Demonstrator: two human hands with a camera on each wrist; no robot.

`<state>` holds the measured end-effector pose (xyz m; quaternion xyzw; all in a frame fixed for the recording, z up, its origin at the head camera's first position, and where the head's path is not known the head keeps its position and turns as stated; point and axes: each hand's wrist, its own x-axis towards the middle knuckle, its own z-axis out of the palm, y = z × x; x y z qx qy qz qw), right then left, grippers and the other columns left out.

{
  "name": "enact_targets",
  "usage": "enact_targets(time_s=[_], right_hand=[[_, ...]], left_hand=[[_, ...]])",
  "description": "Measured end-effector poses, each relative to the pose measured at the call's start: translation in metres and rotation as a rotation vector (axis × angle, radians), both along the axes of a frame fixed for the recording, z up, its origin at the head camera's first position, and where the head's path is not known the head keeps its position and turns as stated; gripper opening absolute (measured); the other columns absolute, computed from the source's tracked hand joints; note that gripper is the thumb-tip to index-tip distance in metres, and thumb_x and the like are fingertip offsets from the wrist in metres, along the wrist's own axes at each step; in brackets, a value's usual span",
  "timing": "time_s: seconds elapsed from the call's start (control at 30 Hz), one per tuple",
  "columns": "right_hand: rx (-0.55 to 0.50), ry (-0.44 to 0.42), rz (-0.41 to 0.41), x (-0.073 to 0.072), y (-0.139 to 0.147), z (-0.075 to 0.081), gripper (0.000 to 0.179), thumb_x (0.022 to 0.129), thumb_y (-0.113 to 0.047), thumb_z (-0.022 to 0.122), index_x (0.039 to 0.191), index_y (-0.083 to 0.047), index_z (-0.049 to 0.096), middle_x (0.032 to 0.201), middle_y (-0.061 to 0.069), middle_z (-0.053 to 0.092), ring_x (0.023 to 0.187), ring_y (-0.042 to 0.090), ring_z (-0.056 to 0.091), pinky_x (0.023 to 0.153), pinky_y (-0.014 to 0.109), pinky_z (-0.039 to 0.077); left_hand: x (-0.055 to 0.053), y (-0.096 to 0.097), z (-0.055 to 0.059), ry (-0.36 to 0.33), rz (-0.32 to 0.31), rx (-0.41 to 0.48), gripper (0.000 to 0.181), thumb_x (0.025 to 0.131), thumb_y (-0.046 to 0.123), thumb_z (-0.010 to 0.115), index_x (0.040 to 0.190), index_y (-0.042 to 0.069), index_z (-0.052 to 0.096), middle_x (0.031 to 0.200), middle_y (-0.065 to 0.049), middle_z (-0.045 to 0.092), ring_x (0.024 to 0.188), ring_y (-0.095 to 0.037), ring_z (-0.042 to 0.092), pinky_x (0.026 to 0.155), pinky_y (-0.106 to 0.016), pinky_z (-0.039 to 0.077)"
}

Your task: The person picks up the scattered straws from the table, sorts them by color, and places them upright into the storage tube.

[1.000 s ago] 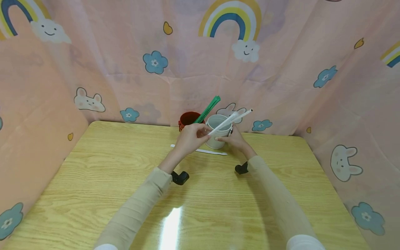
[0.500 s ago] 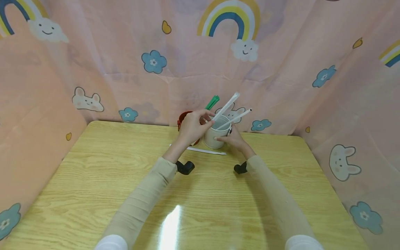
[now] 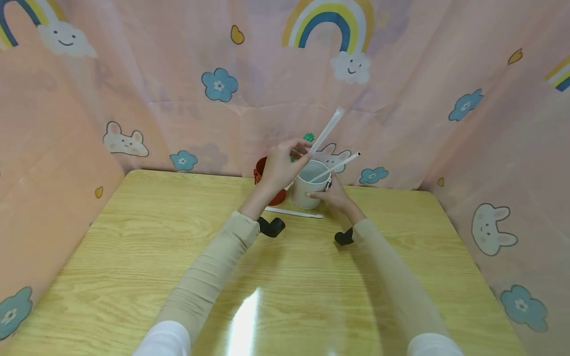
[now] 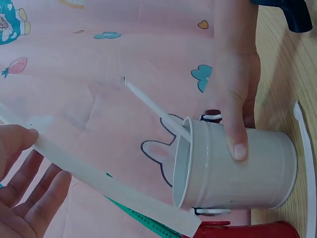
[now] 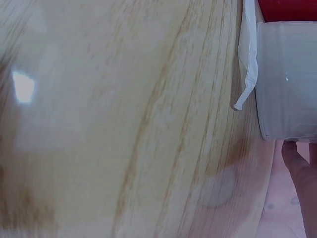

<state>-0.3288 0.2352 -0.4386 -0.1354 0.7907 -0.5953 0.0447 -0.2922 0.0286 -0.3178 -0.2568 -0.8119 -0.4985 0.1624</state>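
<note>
My left hand (image 3: pixel 287 160) pinches a long white paper-wrapped straw (image 3: pixel 327 129) that slants up to the right; the left wrist view shows its lower end reaching down past the white bucket's rim. My right hand (image 3: pixel 335 195) holds the small white bucket (image 3: pixel 306 192) from the right, thumb on its front wall, other fingers mostly hidden. A white straw with a dark tip (image 3: pixel 340 164) leans out of this bucket. Just left of it stands a red bucket (image 3: pixel 279 199), partly covered by my left hand, with green wrapped straws (image 3: pixel 308 136) sticking up behind that hand.
Another white wrapped straw (image 3: pixel 296 213) lies on the wooden table (image 3: pixel 213 198) in front of the buckets. A pink patterned curtain (image 3: pixel 262 123) hangs close behind them. Black wrist-camera mounts (image 3: pixel 271 227) project from under both forearms.
My left hand has risen, lifting its straw up and away from the dark-tipped one, which stays in the white bucket. My right hand keeps its hold on that bucket.
</note>
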Motion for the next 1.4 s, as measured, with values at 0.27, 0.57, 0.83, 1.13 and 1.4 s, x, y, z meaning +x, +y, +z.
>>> enact_targets(time_s=[0.27,0.57,0.83,1.13,1.4], right_hand=[[-0.003,0.026,0.008,-0.003,-0.004,0.000,0.086,0.074,0.001,0.079,0.143,-0.004,0.028,0.138,0.021,0.045,0.127,0.034,0.043,0.114,0.050,0.028],[-0.005,0.006,0.000,-0.004,-0.006,0.004,0.087,0.074,0.002,0.078,0.144,-0.005,0.028,0.140,0.021,0.044,0.129,0.033,0.041,0.115,0.048,0.027],[0.012,0.006,-0.007,-0.003,-0.005,0.004,0.088,0.073,0.002,0.079,0.144,-0.003,0.027,0.139,0.022,0.043,0.128,0.033,0.042,0.114,0.047,0.029],[0.049,0.000,-0.005,0.001,0.002,0.005,0.088,0.076,-0.001,0.078,0.146,-0.005,0.026,0.142,0.020,0.041,0.132,0.034,0.038,0.115,0.049,0.027],[0.033,0.005,0.000,-0.007,0.003,-0.010,0.091,0.076,-0.003,0.078,0.148,-0.009,0.022,0.146,0.017,0.039,0.134,0.033,0.038,0.115,0.050,0.028]], left_hand=[[-0.005,0.008,0.006,0.023,0.082,0.114,0.023,0.091,0.015,0.066,0.111,0.004,0.068,0.096,-0.012,0.071,0.084,-0.022,0.068,0.076,-0.028,0.058],[-0.014,0.019,0.002,0.060,0.109,0.210,0.023,0.091,0.016,0.066,0.110,0.004,0.068,0.097,-0.012,0.070,0.084,-0.021,0.067,0.077,-0.024,0.057],[-0.019,0.025,-0.011,0.067,0.089,0.232,0.020,0.091,0.011,0.066,0.108,0.002,0.067,0.097,-0.013,0.071,0.086,-0.022,0.067,0.080,-0.025,0.057],[-0.021,0.031,-0.031,0.011,0.052,0.183,0.022,0.091,0.014,0.065,0.110,0.003,0.067,0.101,-0.012,0.070,0.090,-0.021,0.067,0.082,-0.022,0.056],[-0.022,0.033,-0.049,-0.019,0.029,0.134,0.023,0.091,0.015,0.066,0.111,0.005,0.067,0.098,-0.010,0.072,0.088,-0.019,0.069,0.079,-0.021,0.056]])
